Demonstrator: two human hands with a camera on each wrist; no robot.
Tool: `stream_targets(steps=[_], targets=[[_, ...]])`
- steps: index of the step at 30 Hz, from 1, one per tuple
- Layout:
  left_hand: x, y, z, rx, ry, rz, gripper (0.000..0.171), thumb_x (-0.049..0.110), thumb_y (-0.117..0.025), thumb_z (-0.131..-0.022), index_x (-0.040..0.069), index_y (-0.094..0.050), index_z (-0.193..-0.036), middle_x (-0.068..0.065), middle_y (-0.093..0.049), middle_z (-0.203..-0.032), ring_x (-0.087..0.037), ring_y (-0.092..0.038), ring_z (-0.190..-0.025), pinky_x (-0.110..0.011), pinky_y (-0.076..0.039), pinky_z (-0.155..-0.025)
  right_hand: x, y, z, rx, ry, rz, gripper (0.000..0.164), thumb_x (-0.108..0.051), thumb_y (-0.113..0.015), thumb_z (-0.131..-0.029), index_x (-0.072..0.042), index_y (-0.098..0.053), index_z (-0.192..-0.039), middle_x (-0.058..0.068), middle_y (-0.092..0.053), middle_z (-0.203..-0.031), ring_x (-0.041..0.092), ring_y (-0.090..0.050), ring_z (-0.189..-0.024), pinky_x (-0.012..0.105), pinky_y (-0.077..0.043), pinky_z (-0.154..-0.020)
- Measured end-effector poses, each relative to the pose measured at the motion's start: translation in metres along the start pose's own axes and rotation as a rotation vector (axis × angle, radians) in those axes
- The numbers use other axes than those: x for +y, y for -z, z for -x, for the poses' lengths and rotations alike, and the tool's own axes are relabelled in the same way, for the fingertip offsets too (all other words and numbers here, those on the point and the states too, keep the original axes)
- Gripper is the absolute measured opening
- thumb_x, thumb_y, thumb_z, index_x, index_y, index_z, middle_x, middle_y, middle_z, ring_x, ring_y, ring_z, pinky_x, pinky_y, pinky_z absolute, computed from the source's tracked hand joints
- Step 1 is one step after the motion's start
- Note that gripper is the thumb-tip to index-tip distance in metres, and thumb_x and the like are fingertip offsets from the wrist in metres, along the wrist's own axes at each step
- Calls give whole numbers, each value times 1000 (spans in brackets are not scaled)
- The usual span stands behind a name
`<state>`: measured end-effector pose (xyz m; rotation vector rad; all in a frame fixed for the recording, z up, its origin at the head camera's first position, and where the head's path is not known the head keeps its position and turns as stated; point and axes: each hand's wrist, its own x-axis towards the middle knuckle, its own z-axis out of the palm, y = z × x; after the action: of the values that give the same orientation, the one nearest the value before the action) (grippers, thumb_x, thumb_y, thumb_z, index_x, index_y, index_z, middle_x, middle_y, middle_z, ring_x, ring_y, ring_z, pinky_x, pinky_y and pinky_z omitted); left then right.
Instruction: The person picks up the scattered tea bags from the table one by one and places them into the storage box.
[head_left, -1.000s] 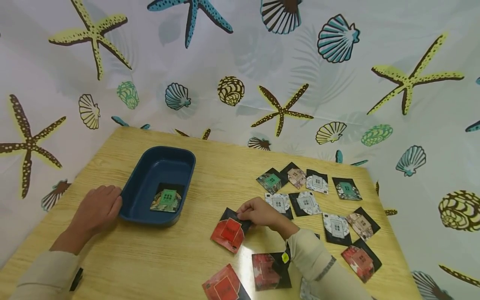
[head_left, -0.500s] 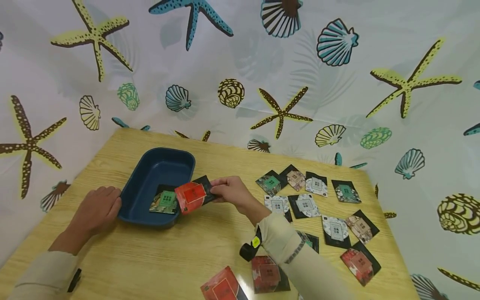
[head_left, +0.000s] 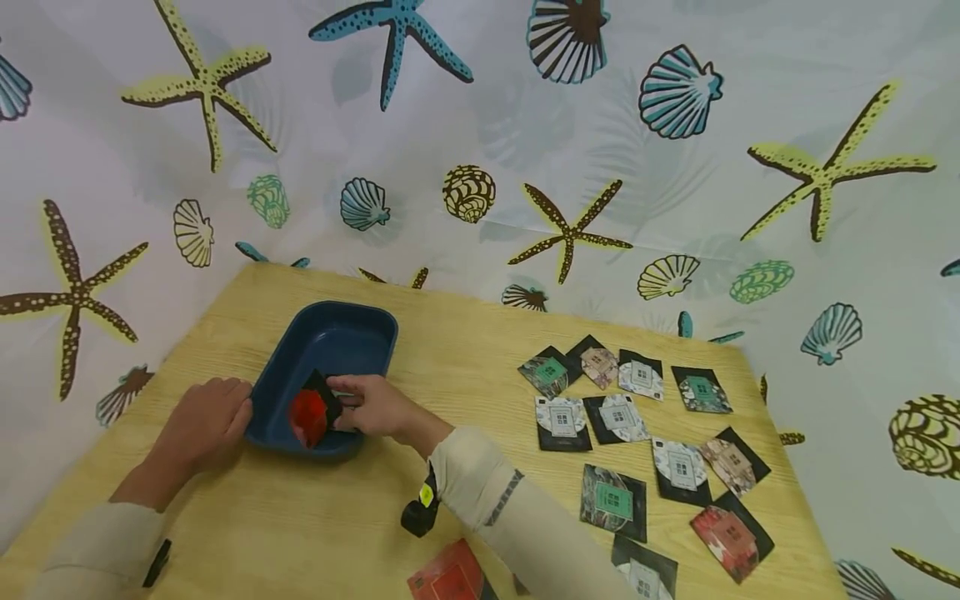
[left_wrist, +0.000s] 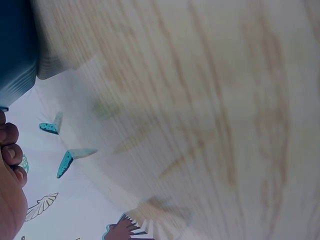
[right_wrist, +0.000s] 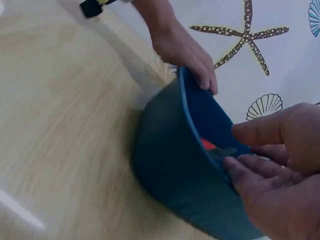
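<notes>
My left hand (head_left: pixel 208 423) grips the left rim of a dark blue plastic tub (head_left: pixel 341 354), fingers hooked over the edge in the right wrist view. Over the tub's near right part is my right hand (head_left: pixel 384 407), its thumb and fingers spread apart. A red and black square sachet (head_left: pixel 308 415) drops tilted into the tub, blurred, right at those fingertips. Through the right wrist view, its red corner (right_wrist: pixel 208 144) shows inside the wall, just beyond the parted thumb and fingers. The green-labelled sachet in the tub is hidden beneath it.
Several sachets lie flat on the right side of the wooden table, among them a green one (head_left: pixel 613 502), a white one (head_left: pixel 564 423) and a red one (head_left: pixel 731 535). Another red sachet (head_left: pixel 450 575) lies at the near edge. A shell-patterned cloth (head_left: pixel 465 108) hangs behind.
My right hand picked the red and black sachet off the table, carried it left to the tub and spread its fingers there. My left hand stayed on the rim.
</notes>
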<state>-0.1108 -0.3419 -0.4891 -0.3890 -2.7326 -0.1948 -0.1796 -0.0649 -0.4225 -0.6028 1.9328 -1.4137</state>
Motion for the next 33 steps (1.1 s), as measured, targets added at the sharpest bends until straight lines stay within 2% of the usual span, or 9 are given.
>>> stream_targets(steps=[3, 10, 17, 20, 23, 25, 27, 30, 33], targets=[[2, -4, 6, 1, 8, -4, 20, 8, -51, -91, 13, -45, -72, 0, -45, -67, -18, -42, -62, -34, -30, -59, 10, 15, 8, -31, 73, 46, 57, 5, -56, -94, 0, -40, -149, 16, -42, -156, 32, -45, -144, 41, -44, -111], [-5, 5, 24, -11, 35, -38, 16, 8, -51, -92, 12, -52, -76, 0, -50, -71, -19, -45, -64, -36, -33, -58, 35, 94, 33, 155, 49, 206, 41, -4, -55, -98, 2, -53, -139, 25, -56, -140, 39, -58, -127, 40, -54, -98], [-6, 6, 23, 3, 26, -32, 17, 8, -50, -93, 12, -53, -77, 1, -47, -70, -17, -42, -62, -34, -31, -57, 75, 179, 70, 491, -260, 526, 42, -9, -56, -93, 3, -56, -133, 23, -61, -126, 30, -62, -96, 40, -50, -78], [-5, 4, 21, 3, 15, -29, 15, 8, -50, -92, 11, -54, -77, 0, -49, -70, -18, -44, -62, -35, -32, -56, 90, 195, 79, 599, -417, 573, 17, -16, -59, -92, 0, -65, -92, 12, -61, -78, 18, -45, -57, 32, -37, -55], [-3, 1, 19, -4, 9, -30, 14, 8, -51, -92, 10, -54, -78, 0, -49, -71, -19, -46, -63, -36, -33, -56, 100, 200, 83, 660, -523, 567, 39, -31, -68, -91, -10, -48, -65, 1, -33, -55, 13, -27, -44, 31, -29, -45], [-3, -1, 17, 6, -3, -30, 15, 8, -51, -92, 11, -53, -77, 1, -47, -69, -18, -43, -61, -34, -31, -56, 103, 200, 83, 639, -543, 606, 43, -40, -71, -89, -1, -59, -78, 14, -53, -66, 23, -47, -52, 36, -43, -50], [-3, -2, 14, 33, -20, -28, 17, 8, -51, -91, 12, -50, -75, 2, -42, -67, -16, -39, -59, -31, -27, -55, 103, 200, 82, 597, -528, 635, 56, -41, -72, -88, 7, -59, -114, 30, -58, -105, 35, -61, -81, 45, -52, -70], [-2, -3, 8, 71, -48, -24, 19, 8, -52, -90, 13, -46, -72, 3, -38, -65, -14, -34, -58, -28, -23, -54, 100, 201, 78, 547, -495, 643, 89, -33, -74, -88, 0, -24, -155, 35, -25, -154, 50, -44, -132, 59, -45, -100], [-1, -3, 2, 81, -57, -22, 19, 8, -52, -90, 12, -46, -72, 3, -39, -65, -14, -35, -57, -28, -23, -54, 97, 204, 75, 576, -494, 615, 89, -35, -73, -89, 2, -25, -154, 34, -25, -156, 50, -38, -139, 59, -43, -104]])
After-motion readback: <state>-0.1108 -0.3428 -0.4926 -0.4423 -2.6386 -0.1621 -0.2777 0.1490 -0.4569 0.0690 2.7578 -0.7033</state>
